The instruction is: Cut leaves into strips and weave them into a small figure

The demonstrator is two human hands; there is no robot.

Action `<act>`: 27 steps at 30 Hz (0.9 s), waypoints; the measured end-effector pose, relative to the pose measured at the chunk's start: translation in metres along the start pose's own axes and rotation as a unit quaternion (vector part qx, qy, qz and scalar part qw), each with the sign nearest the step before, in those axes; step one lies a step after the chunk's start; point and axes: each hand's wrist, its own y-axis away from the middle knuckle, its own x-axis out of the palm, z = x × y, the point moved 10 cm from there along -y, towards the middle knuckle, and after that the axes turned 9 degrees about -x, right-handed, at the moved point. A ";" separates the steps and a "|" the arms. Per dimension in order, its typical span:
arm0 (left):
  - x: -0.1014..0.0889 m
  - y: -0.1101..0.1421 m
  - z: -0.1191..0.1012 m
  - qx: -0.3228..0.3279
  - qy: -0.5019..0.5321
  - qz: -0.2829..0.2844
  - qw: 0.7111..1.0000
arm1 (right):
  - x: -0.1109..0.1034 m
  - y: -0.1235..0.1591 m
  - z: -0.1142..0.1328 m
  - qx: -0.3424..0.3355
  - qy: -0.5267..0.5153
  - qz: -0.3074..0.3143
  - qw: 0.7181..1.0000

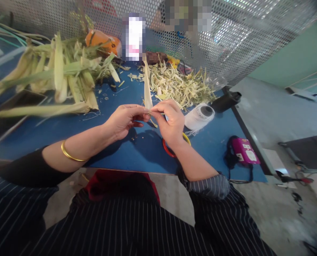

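Note:
In front of my chest, my left hand and my right hand meet with their fingertips pinched together. Between them is the lower end of a pale corn husk, which stands up beyond the fingers and tapers to a tip. A thin strip hangs beneath the pinch. Close to my right hand lie a white spool of thread and a red and yellow ring, partly covered by my wrist. Whether thread runs through my fingers is too small to tell.
A heap of whole husks fills the back left of the blue table. Shredded husk is piled at the back, before a perforated metal screen. A black cylinder and a purple box sit along the right edge.

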 end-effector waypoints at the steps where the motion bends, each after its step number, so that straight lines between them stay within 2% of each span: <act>1: 0.000 0.000 0.000 0.000 0.001 -0.001 1.000 | 0.000 0.000 0.001 -0.003 0.000 0.001 1.000; 7: -0.002 0.000 -0.007 0.047 -0.018 -0.012 0.999 | -0.001 -0.001 0.003 -0.011 0.007 0.000 1.000; 16: -0.006 0.011 -0.026 0.180 -0.093 -0.090 0.975 | 0.006 0.003 -0.010 0.076 -0.032 0.021 0.996; 20: -0.005 0.013 -0.029 0.198 -0.107 -0.103 0.969 | 0.005 0.005 -0.015 0.105 -0.035 0.013 0.994; 27: -0.003 0.014 -0.028 0.205 -0.130 -0.085 0.966 | 0.003 0.006 -0.019 0.114 -0.041 -0.005 0.993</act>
